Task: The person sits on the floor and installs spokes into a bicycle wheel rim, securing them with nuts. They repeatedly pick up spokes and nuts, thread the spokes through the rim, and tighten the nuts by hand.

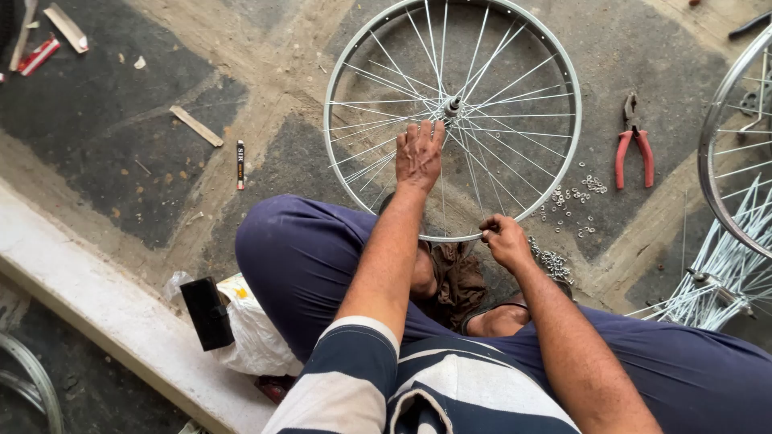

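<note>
Now we press our left hand [419, 153] flat on the thin spokes [498, 88] of the silver wire-spoked bicycle wheel [354, 48] while our right hand [505, 239] pinches its rim [474, 236].

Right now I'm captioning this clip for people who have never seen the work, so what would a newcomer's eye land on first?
First the silver spoked wheel lying flat on the floor at top centre. The left hand rests on its spokes near the hub, and the right hand pinches at the near rim. Next, red-handled pliers lie to the right of the wheel, with small metal nipples scattered between them.
</note>
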